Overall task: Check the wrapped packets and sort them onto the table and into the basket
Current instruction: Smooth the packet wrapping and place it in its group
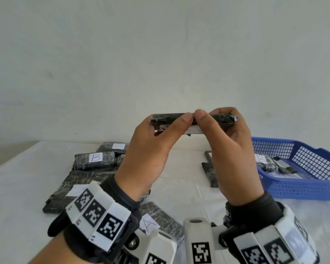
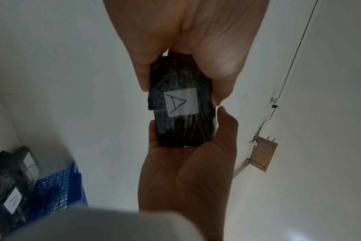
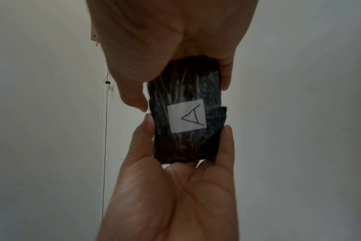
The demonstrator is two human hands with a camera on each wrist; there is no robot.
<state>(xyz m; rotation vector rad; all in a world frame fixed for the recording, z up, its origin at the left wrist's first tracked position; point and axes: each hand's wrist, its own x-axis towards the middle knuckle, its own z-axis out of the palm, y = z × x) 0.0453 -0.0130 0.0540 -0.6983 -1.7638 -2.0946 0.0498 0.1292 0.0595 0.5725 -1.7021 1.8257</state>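
Note:
I hold a black wrapped packet [image 1: 217,119] level in the air above the table, edge-on in the head view. My left hand [image 1: 160,141] grips its left end and my right hand [image 1: 229,138] grips its right end, with the thumbs meeting on the near edge. The wrist views show the packet's [image 2: 183,124] [image 3: 185,143] underside, which carries a white label marked A. There the left hand [image 2: 188,171] and the right hand [image 3: 175,187] each pinch it between thumb and fingers. The blue basket [image 1: 312,187] stands at the right.
On the white table [image 1: 17,197], several black packets lie at the left, one marked B [image 1: 94,161], a large one [image 1: 74,185] and one marked A [image 1: 156,221] near my wrists. Another packet [image 1: 210,172] lies beside the basket. The basket holds a packet marked B [image 1: 265,162].

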